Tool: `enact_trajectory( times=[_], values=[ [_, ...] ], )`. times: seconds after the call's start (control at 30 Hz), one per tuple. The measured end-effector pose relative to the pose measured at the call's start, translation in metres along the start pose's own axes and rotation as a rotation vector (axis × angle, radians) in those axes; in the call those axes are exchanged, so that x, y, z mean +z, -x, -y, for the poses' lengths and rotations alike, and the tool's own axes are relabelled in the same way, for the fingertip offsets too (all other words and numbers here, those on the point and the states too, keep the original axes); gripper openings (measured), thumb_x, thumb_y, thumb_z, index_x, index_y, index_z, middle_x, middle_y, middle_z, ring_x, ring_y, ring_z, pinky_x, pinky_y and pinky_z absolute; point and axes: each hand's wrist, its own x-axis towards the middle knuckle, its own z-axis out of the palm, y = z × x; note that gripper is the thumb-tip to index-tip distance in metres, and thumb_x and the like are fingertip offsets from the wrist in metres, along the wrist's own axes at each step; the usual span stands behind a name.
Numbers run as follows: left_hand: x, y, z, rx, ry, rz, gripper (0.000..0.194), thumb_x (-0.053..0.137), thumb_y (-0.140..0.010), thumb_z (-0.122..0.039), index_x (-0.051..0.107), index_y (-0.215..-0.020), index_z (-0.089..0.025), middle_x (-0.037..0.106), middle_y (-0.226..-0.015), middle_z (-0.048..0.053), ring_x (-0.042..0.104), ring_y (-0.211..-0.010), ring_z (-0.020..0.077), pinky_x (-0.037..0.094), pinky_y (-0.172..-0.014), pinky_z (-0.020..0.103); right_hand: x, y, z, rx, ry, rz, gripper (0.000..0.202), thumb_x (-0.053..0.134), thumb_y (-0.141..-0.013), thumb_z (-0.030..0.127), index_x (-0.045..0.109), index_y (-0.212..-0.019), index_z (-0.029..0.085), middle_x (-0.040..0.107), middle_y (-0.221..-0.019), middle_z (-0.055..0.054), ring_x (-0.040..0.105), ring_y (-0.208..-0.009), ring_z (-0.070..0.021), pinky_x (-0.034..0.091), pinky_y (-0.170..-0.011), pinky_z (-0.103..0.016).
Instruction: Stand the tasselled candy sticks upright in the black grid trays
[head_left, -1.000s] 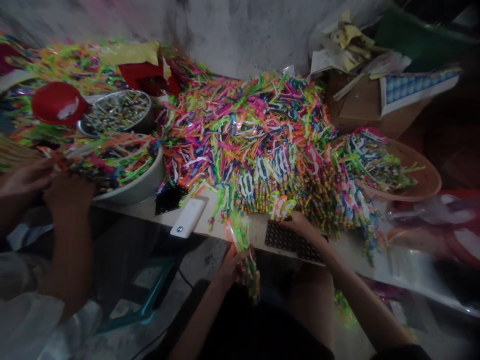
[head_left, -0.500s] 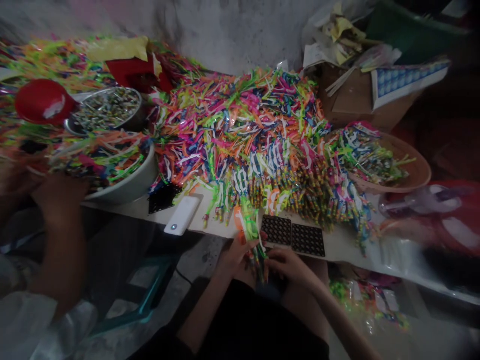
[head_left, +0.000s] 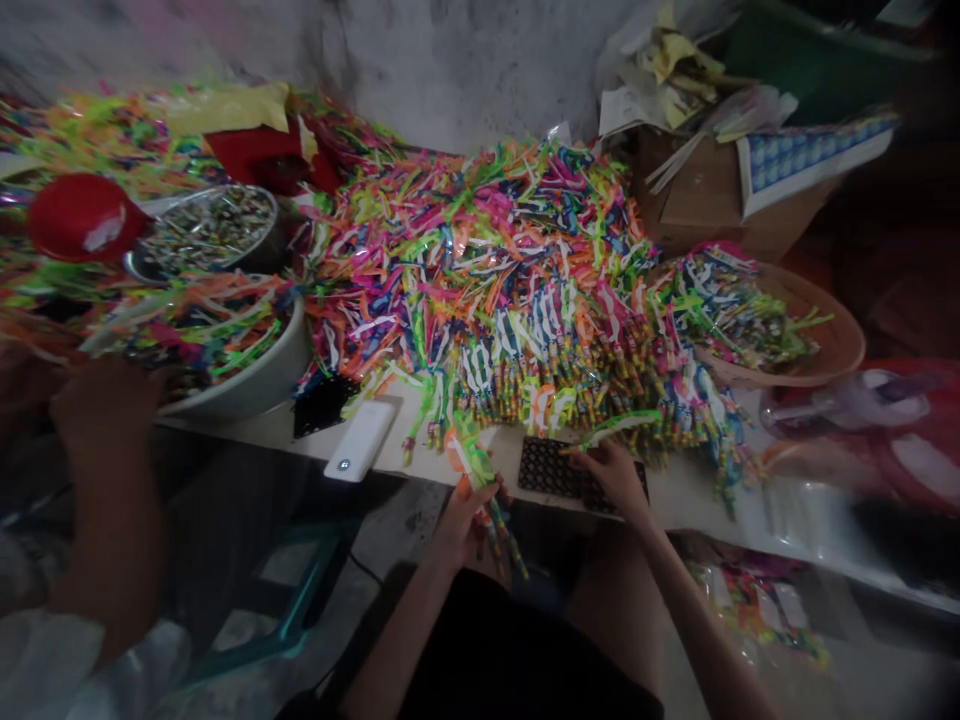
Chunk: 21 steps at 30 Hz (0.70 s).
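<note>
My left hand (head_left: 465, 512) is closed round a small bunch of slim patterned sticks with green and orange plastic strips (head_left: 470, 452). The strips stand up above my fingers and the stick ends hang below, over my lap. Off to the right, my right hand (head_left: 616, 474) pinches the end of a single stick with a green strip (head_left: 622, 425). It is above two black perforated trays (head_left: 547, 467) at the table's front edge and partly hides the right one. Behind both hands spreads a big heap of similar colourful sticks (head_left: 480, 240).
A white power bank (head_left: 361, 440) lies on the table (head_left: 420, 470) near its edge. Filled basins stand at left, a white one (head_left: 296, 345) and a metal one (head_left: 279, 222); a pink basin (head_left: 844, 335) is at right. A co-worker's arm (head_left: 112, 480) reaches in from the left.
My right hand has moved away from the left hand to the right and up over the black trays, with one green-stripped stick. My left hand has shifted slightly left with the bunch.
</note>
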Motion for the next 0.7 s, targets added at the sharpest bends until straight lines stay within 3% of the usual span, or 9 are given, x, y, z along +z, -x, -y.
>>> enact_trajectory(
  times=[0.13,0.27,0.47,0.7],
  values=[
    [-0.006,-0.001,0.001,0.022,-0.013,-0.001,0.051,0.082,-0.053,-0.027,0.059,-0.097,-0.016,0.068,-0.071,-0.001,0.067,-0.067,0.0164,0.045,-0.050,0.018,0.009,-0.024,-0.020,-0.053,0.143,-0.071,0.049,0.064,-0.059,0.067,0.056,-0.068,0.020,0.070,-0.067,-0.009,0.067,-0.066,-0.0275,0.052,-0.063,-0.037],
    [-0.013,-0.005,0.002,0.023,-0.024,-0.027,0.051,0.083,-0.050,-0.032,0.058,-0.092,-0.016,0.065,-0.065,-0.002,0.067,-0.067,0.0185,0.046,-0.050,0.019,0.013,-0.030,-0.028,-0.152,0.295,-0.100,0.043,0.059,-0.067,0.063,0.055,-0.069,0.020,0.068,-0.067,-0.008,0.064,-0.066,-0.0249,0.049,-0.061,-0.033],
    [-0.012,-0.001,-0.003,0.003,-0.038,-0.011,0.044,0.082,-0.053,-0.034,0.057,-0.086,-0.019,0.066,-0.066,-0.003,0.067,-0.071,0.0193,0.044,-0.047,0.019,0.013,-0.043,-0.025,-0.213,0.590,-0.027,0.024,0.064,-0.070,0.040,0.059,-0.076,0.018,0.068,-0.076,-0.008,0.063,-0.073,-0.0236,0.046,-0.068,-0.033],
    [-0.012,0.003,-0.006,0.030,-0.041,-0.012,0.039,0.080,-0.057,-0.034,0.059,-0.087,-0.020,0.065,-0.063,-0.004,0.066,-0.065,0.0167,0.044,-0.048,0.019,0.018,-0.049,-0.018,-0.220,0.646,0.009,0.016,0.066,-0.069,0.032,0.060,-0.076,0.018,0.067,-0.075,-0.006,0.063,-0.072,-0.0223,0.046,-0.068,-0.031]
  ],
)
